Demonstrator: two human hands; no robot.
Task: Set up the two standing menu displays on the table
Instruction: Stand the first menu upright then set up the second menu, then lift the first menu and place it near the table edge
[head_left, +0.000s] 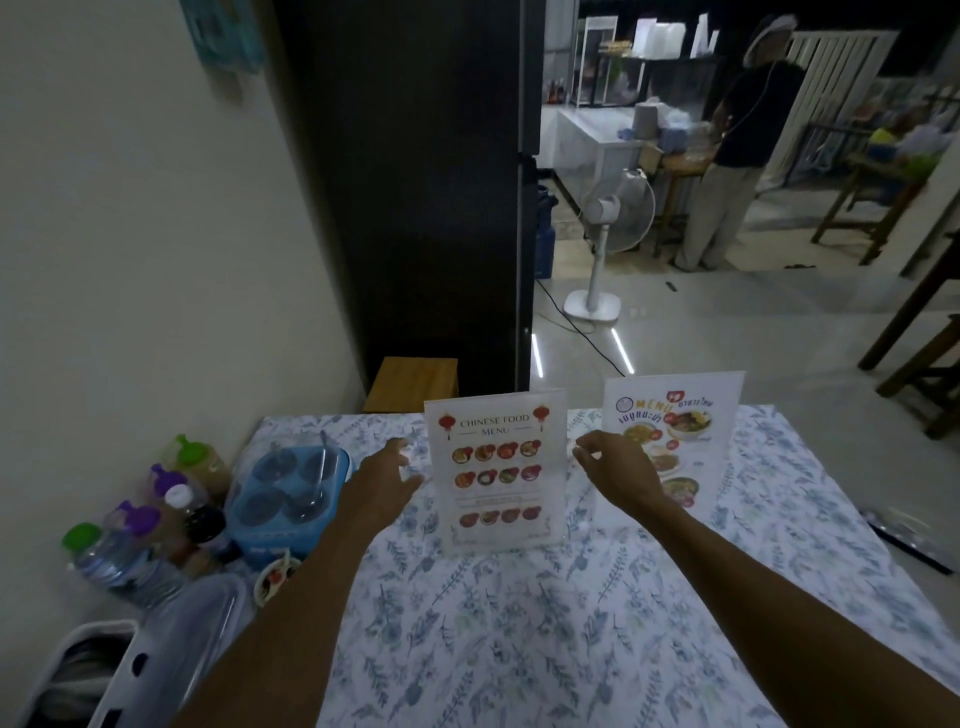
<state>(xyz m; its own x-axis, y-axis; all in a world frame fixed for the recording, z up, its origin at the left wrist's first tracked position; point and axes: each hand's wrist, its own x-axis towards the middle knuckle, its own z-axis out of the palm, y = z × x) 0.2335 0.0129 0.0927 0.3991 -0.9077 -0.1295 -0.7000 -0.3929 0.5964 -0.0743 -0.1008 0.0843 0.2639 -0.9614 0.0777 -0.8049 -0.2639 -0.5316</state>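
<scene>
Two clear acrylic menu stands are upright on a table with a blue floral cloth (519, 623). The Chinese food menu (496, 470) stands at the centre. A second colourful menu (675, 431) stands to its right, slightly farther back. My left hand (384, 478) hovers just left of the Chinese menu, fingers spread, holding nothing. My right hand (613, 470) sits between the two stands, in front of the right menu's lower left corner, fingers loosely curled and apart, gripping nothing.
A blue condiment caddy (288, 499), sauce bottles (171, 499) and a water bottle (114, 561) crowd the table's left edge by the wall. A white basket (78, 675) sits at bottom left. A wooden stool (413, 382), a black cabinet (415, 182), a fan (608, 228) and a person (737, 145) are beyond.
</scene>
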